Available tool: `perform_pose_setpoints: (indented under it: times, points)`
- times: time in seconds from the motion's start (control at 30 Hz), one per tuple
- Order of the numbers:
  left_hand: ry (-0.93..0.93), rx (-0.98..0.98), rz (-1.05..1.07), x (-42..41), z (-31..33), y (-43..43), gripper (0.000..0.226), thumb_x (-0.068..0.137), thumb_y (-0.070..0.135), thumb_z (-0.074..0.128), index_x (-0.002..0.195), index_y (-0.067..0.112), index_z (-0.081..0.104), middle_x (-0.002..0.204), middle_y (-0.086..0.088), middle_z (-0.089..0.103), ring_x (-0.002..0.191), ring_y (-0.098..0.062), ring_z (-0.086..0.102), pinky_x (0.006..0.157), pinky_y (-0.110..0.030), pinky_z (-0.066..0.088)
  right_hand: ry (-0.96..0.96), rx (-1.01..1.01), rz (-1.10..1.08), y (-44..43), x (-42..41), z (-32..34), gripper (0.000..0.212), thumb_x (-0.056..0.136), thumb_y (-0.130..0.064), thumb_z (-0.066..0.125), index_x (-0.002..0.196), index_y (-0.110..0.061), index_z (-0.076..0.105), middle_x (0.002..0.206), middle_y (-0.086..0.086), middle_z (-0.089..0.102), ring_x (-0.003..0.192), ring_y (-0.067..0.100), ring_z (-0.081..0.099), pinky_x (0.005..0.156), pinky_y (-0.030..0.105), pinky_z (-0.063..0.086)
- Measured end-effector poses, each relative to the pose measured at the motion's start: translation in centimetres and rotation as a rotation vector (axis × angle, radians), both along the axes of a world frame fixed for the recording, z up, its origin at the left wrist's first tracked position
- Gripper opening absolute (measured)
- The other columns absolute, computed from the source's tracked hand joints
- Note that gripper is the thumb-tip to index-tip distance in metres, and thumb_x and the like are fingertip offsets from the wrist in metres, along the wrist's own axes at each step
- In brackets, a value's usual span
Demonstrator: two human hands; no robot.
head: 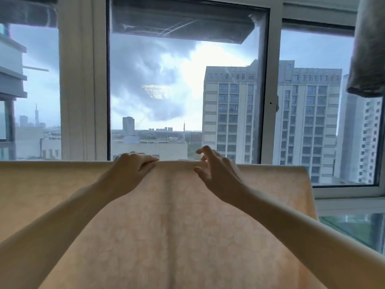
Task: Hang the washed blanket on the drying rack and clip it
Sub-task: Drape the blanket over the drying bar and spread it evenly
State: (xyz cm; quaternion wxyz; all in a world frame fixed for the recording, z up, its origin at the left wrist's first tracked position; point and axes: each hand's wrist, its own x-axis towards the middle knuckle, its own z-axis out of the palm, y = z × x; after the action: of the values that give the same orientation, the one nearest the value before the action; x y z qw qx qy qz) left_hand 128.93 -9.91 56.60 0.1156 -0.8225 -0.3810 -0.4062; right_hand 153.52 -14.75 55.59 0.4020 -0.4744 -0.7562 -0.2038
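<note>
A pale peach blanket (166,215) with a faint leaf pattern hangs in front of me, folded over a horizontal line at hand height. Whatever bar carries it is hidden under the fold. My left hand (133,165) rests on the top fold with its fingers curled over the edge, gripping the cloth. My right hand (216,170) hovers just right of it at the same fold, fingers spread and apart, holding nothing. No clip is visible.
A large window with white frames (268,90) stands right behind the blanket, showing tall buildings and cloudy sky. A grey cloth (368,49) hangs at the upper right. The window sill (350,203) runs at the right.
</note>
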Motion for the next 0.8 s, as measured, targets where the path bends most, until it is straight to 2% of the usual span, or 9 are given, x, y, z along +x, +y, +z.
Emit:
perform_pose_setpoints:
  times: [0.07, 0.17, 0.23, 0.3, 0.37, 0.47, 0.67, 0.8]
  points:
    - [0.014, 0.026, 0.005, -3.4, 0.1, 0.4, 0.029, 0.091, 0.033, 0.058, 0.110, 0.015, 0.072, 0.096, 0.004, 0.072, 0.085, -0.011, 0.065, 0.082, -0.032, 0.053, -0.051, -0.015, -0.023, 0.3, -2.4, 0.3, 0.044, 0.090, -0.034, 0.061, 0.126, -0.015, 0.045, 0.110, 0.007, 0.063, 0.087, 0.019, 0.063, 0.080, 0.042, 0.054]
    - [0.017, 0.094, 0.042, -8.1, 0.3, 0.9, 0.022, 0.084, 0.026, 0.070, 0.101, 0.013, 0.075, 0.089, 0.003, 0.071, 0.080, -0.009, 0.059, 0.071, -0.016, 0.044, -0.064, 0.008, -0.077, 0.9, -5.8, 0.3, 0.044, 0.090, -0.039, 0.060, 0.127, -0.018, 0.046, 0.115, 0.006, 0.061, 0.096, 0.021, 0.060, 0.083, 0.042, 0.052]
    - [0.002, 0.158, 0.087, -10.7, 0.3, 1.2, 0.020, 0.079, 0.026, 0.075, 0.096, 0.015, 0.076, 0.090, 0.004, 0.071, 0.084, -0.009, 0.055, 0.071, -0.020, 0.042, -0.104, 0.022, -0.118, 1.2, -7.7, -0.1, 0.044, 0.091, -0.041, 0.058, 0.128, -0.021, 0.046, 0.120, 0.004, 0.060, 0.103, 0.022, 0.058, 0.089, 0.042, 0.049]
    - [0.008, 0.167, 0.102, -12.6, 0.2, 1.6, 0.022, 0.076, 0.026, 0.077, 0.095, 0.016, 0.077, 0.088, 0.007, 0.069, 0.085, -0.010, 0.055, 0.074, -0.030, 0.048, -0.174, 0.061, -0.163, 1.4, -9.3, -0.7, 0.039, 0.092, -0.039, 0.057, 0.126, -0.021, 0.050, 0.123, 0.003, 0.058, 0.106, 0.023, 0.056, 0.093, 0.042, 0.046]
    - [-0.009, 0.145, 0.068, -13.7, 0.0, 2.0, 0.025, 0.074, 0.027, 0.078, 0.096, 0.015, 0.077, 0.083, 0.011, 0.065, 0.081, -0.010, 0.056, 0.074, -0.033, 0.051, -0.199, 0.133, -0.186, 1.9, -10.4, -0.9, 0.026, 0.093, -0.032, 0.058, 0.115, -0.019, 0.057, 0.114, 0.002, 0.060, 0.100, 0.023, 0.059, 0.088, 0.043, 0.049]
    - [-0.059, 0.149, 0.024, -14.0, -0.2, 2.5, 0.025, 0.073, 0.027, 0.078, 0.094, 0.015, 0.077, 0.078, 0.013, 0.062, 0.078, -0.010, 0.056, 0.070, -0.028, 0.048, -0.079, 0.187, -0.155, 2.8, -11.1, -1.0, 0.009, 0.091, -0.023, 0.062, 0.097, -0.017, 0.060, 0.098, -0.001, 0.063, 0.086, 0.020, 0.059, 0.079, 0.042, 0.052]
    - [-0.134, 0.243, -0.035, -14.0, -1.5, 2.6, 0.025, 0.077, 0.031, 0.068, 0.091, 0.013, 0.077, 0.075, 0.008, 0.066, 0.075, -0.009, 0.055, 0.063, -0.017, 0.045, -0.009, 0.244, -0.107, 3.8, -11.1, -1.6, 0.009, 0.091, -0.026, 0.061, 0.089, -0.017, 0.062, 0.087, -0.005, 0.060, 0.077, 0.014, 0.053, 0.074, 0.037, 0.050]
    - [-0.176, 0.256, -0.057, -14.2, -1.8, 3.0, 0.023, 0.077, 0.031, 0.066, 0.087, 0.013, 0.076, 0.074, 0.005, 0.067, 0.074, -0.012, 0.056, 0.062, -0.026, 0.049, 0.082, 0.233, -0.015, 4.0, -11.4, -1.6, 0.010, 0.090, -0.024, 0.060, 0.086, -0.017, 0.066, 0.083, -0.009, 0.063, 0.075, 0.011, 0.057, 0.075, 0.037, 0.051]
